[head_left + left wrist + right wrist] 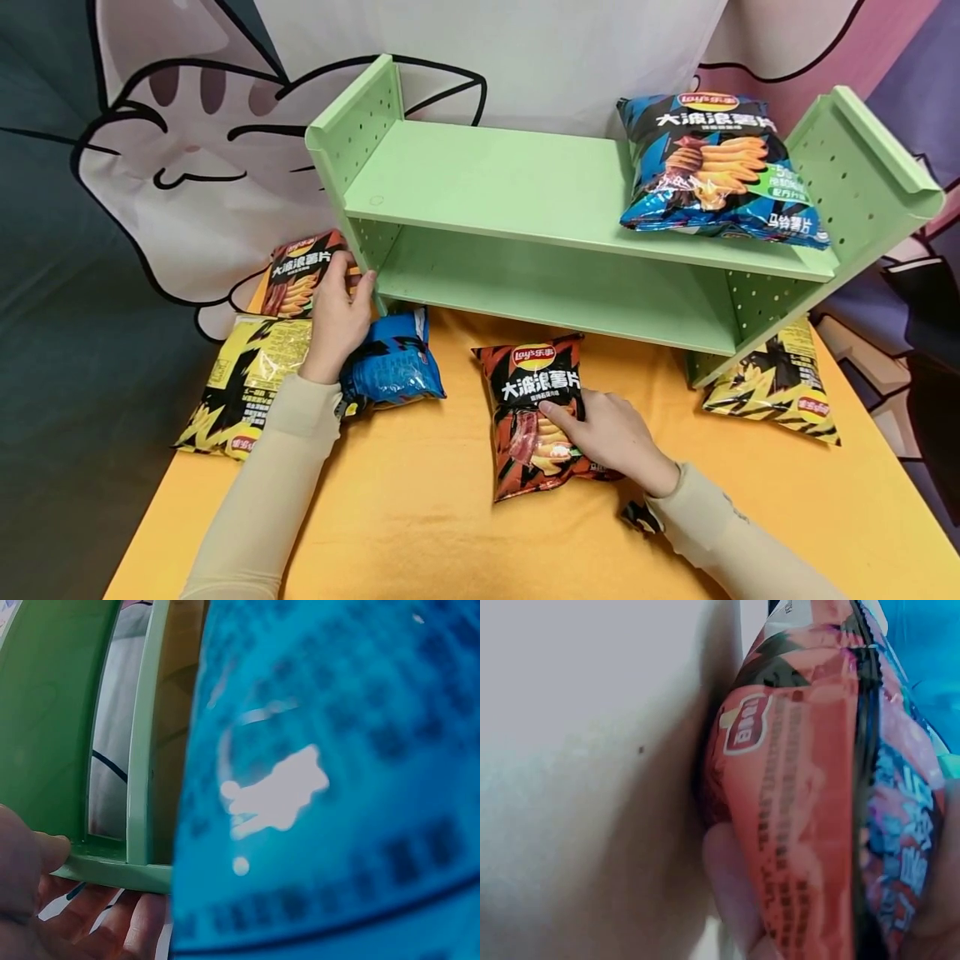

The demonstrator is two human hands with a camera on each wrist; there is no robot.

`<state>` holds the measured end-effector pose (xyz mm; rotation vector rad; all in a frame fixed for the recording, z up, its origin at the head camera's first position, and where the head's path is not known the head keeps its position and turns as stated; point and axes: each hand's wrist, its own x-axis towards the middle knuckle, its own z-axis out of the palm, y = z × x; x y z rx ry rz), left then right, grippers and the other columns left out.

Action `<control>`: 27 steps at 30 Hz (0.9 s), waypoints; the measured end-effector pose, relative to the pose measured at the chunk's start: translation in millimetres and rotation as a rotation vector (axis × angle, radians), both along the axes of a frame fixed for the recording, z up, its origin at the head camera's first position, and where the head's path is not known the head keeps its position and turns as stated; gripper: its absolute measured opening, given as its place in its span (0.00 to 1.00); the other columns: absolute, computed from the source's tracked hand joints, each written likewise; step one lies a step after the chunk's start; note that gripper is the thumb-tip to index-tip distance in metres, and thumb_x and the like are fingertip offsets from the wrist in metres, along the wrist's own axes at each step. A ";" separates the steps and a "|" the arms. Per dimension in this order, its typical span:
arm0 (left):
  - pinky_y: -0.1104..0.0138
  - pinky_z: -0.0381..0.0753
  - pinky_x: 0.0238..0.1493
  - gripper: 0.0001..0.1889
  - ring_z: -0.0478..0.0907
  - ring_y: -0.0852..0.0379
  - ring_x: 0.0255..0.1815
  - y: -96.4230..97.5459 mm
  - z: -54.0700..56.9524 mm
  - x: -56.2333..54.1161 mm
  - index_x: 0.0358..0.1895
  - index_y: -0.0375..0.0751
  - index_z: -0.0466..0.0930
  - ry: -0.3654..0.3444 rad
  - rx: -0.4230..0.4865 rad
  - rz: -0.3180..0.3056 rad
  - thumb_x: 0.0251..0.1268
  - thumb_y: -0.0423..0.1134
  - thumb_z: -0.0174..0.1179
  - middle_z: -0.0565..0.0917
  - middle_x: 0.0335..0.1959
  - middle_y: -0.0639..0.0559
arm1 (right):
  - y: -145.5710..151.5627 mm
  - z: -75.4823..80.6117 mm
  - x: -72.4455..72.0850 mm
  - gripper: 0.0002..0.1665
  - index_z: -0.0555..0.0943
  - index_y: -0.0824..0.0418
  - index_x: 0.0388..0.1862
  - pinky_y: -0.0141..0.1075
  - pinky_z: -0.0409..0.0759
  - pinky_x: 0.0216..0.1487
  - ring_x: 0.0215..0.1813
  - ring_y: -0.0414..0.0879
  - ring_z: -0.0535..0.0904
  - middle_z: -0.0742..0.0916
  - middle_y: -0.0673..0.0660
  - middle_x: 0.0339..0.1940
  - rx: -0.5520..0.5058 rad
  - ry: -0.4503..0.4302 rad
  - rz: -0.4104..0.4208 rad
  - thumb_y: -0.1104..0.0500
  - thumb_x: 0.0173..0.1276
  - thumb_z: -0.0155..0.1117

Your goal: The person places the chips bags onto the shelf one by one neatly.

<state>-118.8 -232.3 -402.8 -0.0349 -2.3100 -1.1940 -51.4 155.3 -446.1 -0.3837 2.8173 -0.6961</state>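
My left hand [341, 312] holds the left side panel of a light green two-tier shelf [487, 175]. In the left wrist view its thumb lies on one face of the green panel [112, 874] and the fingers curl behind. A blue chip bag [393, 358] lies right by that wrist and fills much of the left wrist view. In front of the shelf my right hand [618, 433] grips a red Lay's chip bag [528, 417] by its right side, thumb across the front. The right wrist view shows the bag's red back [802, 802] with fingers beneath.
Another blue chip bag [712, 167] sits on the shelf's top tier at the right. A yellow chip bag [247, 383] and a second red bag [296, 279] lie left of the shelf. One more yellow bag [787, 383] is at its right foot, on the orange tablecloth [420, 492].
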 end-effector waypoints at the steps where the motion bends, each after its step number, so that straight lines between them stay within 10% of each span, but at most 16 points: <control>1: 0.47 0.81 0.49 0.15 0.84 0.38 0.54 -0.1 -0.2 0.0 0.60 0.34 0.74 0.000 0.000 0.000 0.81 0.40 0.55 0.83 0.57 0.36 | -0.2 0.9 1.0 0.42 0.73 0.56 0.22 0.37 0.63 0.26 0.18 0.44 0.63 0.69 0.49 0.14 -0.009 0.016 0.001 0.20 0.70 0.49; 15: 0.45 0.83 0.51 0.16 0.84 0.38 0.55 -0.8 -0.8 -1.0 0.62 0.36 0.74 -0.017 0.016 -0.012 0.81 0.42 0.55 0.82 0.59 0.37 | -7.6 3.8 20.5 0.38 0.58 0.48 0.09 0.31 0.57 0.19 0.14 0.36 0.54 0.57 0.40 0.10 -0.078 0.388 0.083 0.42 0.78 0.61; 27: 0.44 0.83 0.51 0.16 0.84 0.39 0.56 -0.9 -0.3 1.1 0.61 0.36 0.74 -0.007 0.008 -0.010 0.81 0.42 0.54 0.82 0.59 0.36 | -10.3 21.9 36.6 0.37 0.56 0.46 0.10 0.27 0.52 0.18 0.15 0.29 0.47 0.53 0.36 0.12 -0.106 0.534 0.221 0.46 0.75 0.66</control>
